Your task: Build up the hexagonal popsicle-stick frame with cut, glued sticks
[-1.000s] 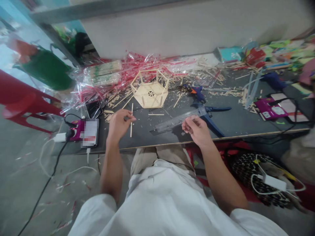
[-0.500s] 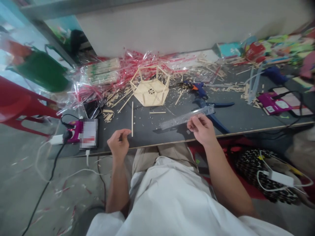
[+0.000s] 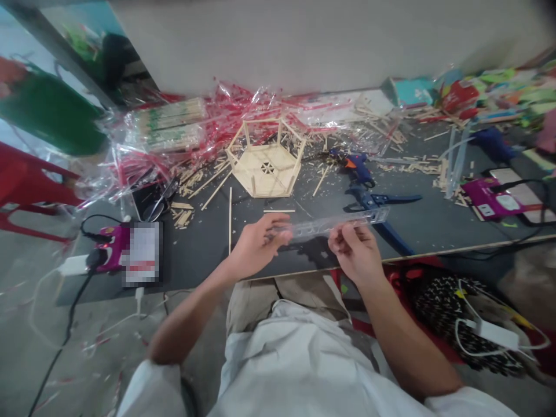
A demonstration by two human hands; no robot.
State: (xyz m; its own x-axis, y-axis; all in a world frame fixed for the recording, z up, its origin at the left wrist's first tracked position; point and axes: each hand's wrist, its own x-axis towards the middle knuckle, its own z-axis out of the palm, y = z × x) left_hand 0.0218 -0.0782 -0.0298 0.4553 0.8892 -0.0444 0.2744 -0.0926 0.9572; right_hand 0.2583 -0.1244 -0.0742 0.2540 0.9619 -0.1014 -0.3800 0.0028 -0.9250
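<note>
A clear plastic ruler (image 3: 315,227) is held slightly tilted above the near side of the table. My right hand (image 3: 357,246) pinches it right of its middle. Around its left end curl the thumb and fingers of my left hand (image 3: 260,243). A thin wooden stick (image 3: 230,217) lies upright in view, left of that hand, and a shorter stick (image 3: 279,211) rests just beyond its fingertips. Farther back stands a hexagonal wooden frame (image 3: 266,168) with a flat base, short posts and a partial top rim.
Blue cutters (image 3: 369,200) lie beyond the ruler's right end, with a blue glue gun (image 3: 358,165) behind them. Loose stick pieces and plastic wrapping (image 3: 243,113) spread along the back. A phone (image 3: 142,252) with cables sits at left; a purple box (image 3: 493,198) at right.
My left hand has moved right, from beside the long stick to the ruler's left end. My right hand keeps hold of the ruler. The camera view has shifted slightly.
</note>
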